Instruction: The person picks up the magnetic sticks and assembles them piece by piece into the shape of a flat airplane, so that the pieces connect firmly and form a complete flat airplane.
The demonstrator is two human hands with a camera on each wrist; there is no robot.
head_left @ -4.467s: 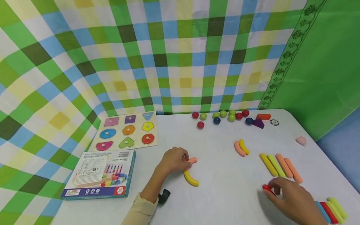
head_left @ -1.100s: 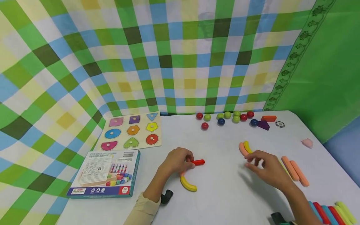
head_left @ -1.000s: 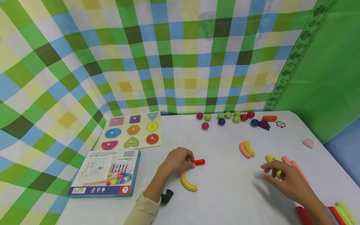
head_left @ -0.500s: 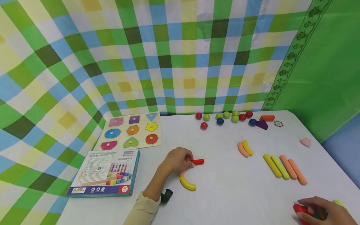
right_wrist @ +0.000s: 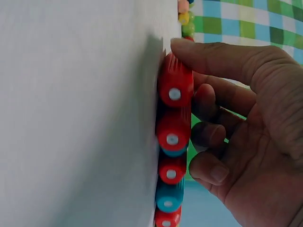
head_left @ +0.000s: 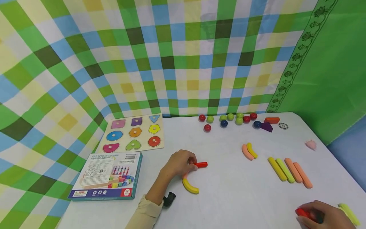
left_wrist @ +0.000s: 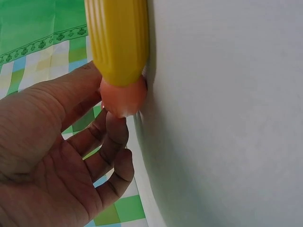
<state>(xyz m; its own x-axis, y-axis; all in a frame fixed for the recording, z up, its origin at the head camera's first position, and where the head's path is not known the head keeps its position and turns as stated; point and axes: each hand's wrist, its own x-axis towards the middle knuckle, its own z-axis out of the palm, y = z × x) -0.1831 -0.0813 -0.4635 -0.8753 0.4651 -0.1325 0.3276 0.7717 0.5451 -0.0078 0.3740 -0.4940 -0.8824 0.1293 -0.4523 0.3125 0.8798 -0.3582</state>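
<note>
My left hand (head_left: 181, 163) pinches an orange curved stick (head_left: 185, 176) between thumb and fingers. Below it a yellow curved stick (head_left: 191, 186) meets its end, and a ribbed red stick (head_left: 201, 164) sticks out to the right past the fingertips. Seen from the left wrist, the yellow stick (left_wrist: 118, 42) covers much of the orange one (left_wrist: 124, 98); the red stick is hidden there. At lower right, my right hand (head_left: 323, 214) grips a red stick (right_wrist: 175, 82), thumb on it and fingers bent behind. More red and blue sticks (right_wrist: 169, 197) lie in a row beside it.
Straight yellow, green and orange sticks (head_left: 294, 170) and two curved ones (head_left: 247, 151) lie right of centre. Balls (head_left: 230, 117) line the back. A shape puzzle board (head_left: 131, 133), a box (head_left: 104, 176) and a black object (head_left: 169, 199) are left. Green sticks (head_left: 350, 214) lie far right.
A red stick once in my right hand now lies at my left hand. My right hand has moved from near the small curved sticks down to the red sticks at lower right. The left stays put.
</note>
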